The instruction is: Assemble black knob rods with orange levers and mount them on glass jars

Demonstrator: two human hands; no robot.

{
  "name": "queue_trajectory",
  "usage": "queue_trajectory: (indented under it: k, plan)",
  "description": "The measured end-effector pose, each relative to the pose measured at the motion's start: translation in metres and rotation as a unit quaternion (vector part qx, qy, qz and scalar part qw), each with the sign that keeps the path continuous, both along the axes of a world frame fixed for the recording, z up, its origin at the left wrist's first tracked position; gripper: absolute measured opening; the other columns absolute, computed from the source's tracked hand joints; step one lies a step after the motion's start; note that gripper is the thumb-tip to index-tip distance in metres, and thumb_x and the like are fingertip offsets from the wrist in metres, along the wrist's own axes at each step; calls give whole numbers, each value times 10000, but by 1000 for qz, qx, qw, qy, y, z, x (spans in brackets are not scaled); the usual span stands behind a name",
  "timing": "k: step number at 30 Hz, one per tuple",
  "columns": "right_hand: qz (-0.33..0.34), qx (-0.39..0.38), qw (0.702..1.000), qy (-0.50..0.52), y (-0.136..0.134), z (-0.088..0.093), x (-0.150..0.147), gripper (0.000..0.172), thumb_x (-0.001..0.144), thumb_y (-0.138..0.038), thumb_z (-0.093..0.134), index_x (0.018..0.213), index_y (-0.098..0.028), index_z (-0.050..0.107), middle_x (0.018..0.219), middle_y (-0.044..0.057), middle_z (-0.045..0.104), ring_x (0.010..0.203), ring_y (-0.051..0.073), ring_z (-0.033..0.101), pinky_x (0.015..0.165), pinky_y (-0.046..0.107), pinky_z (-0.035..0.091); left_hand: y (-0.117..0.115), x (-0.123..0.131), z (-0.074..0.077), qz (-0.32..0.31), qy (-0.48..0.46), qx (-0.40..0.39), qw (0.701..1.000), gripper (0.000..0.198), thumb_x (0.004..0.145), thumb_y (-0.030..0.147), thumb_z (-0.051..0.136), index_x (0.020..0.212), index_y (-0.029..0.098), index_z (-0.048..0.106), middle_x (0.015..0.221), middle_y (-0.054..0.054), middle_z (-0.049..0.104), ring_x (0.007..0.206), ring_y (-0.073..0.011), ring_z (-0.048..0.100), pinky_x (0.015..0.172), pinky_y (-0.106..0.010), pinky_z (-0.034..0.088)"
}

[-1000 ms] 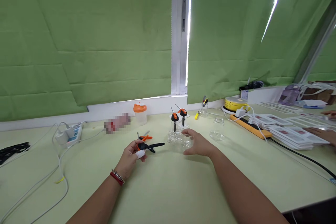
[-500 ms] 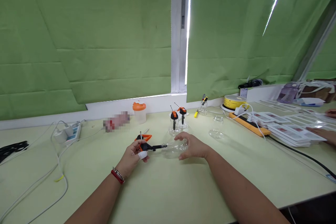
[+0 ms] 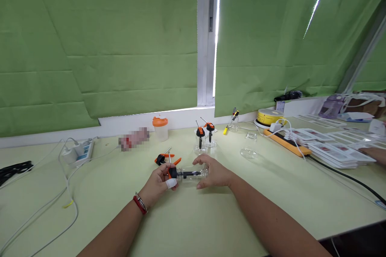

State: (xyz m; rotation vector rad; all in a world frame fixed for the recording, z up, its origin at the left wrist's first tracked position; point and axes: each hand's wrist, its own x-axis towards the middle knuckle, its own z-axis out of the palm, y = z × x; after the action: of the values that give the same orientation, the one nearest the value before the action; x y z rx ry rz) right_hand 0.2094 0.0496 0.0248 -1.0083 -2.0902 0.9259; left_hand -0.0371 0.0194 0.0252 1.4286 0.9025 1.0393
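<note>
My left hand [image 3: 161, 180], a white wrap on its thumb, grips a black-and-orange dispenser head [image 3: 172, 172] with a metal rod and an orange lever. Its black stem lies inside a clear bottle [image 3: 188, 178] held on its side just above or on the table; I cannot tell which. Curled around the bottle's base end is my right hand [image 3: 214, 172]. A second dispenser head [image 3: 161, 160] rests on the table just behind my left hand. Beyond my right hand, two clear bottles stand upright, topped with similar heads [image 3: 200, 131] [image 3: 209, 127].
Behind stand an orange-lidded cup [image 3: 161, 128] and a small jar with screwdrivers [image 3: 233, 120]. Clear glass pieces [image 3: 249, 153] lie to the right, near an orange power strip [image 3: 286, 143] and stacked cards [image 3: 331, 153]. Cables [image 3: 68, 184] trail at left. Another person's hand [image 3: 372, 153] is far right.
The stem has gone deep into the bottle, bringing the head up to its neck. My left hand moved right and my right hand slightly left. The other person's hand shifted right.
</note>
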Motion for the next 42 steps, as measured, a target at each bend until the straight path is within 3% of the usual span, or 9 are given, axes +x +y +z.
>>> queue_trajectory:
  k: [17,28,38,42]
  plan:
    - [-4,82,997,7,-7,5,-6,624,459,-359,819,1025,-249,579,1140,54,450,1073,245,469,902,370,396,3,0,-8,-16,3,-24,1000,494,629,252,746,1087,162,586,760,-22,648,647,-177,622,641,-342,506]
    - [-46,161,985,41,-10,2,-17,519,519,-275,777,993,-241,569,1111,66,467,1075,243,466,944,377,369,-1,6,0,28,-8,-31,999,485,575,274,779,1021,153,632,701,-18,656,620,-197,635,587,-337,517]
    - [-37,267,963,21,-16,2,-21,474,575,-274,728,1006,-240,534,1081,84,477,1047,248,454,926,393,382,-1,1,2,31,-6,-44,999,463,585,283,778,1010,172,631,736,-10,653,607,-196,652,570,-328,530]
    - [-31,274,961,18,-17,4,-22,471,573,-279,727,1001,-246,535,1080,80,478,1041,255,451,923,411,377,-1,0,3,31,-2,-45,999,491,575,294,782,1031,187,637,747,-13,653,600,-188,643,571,-331,526]
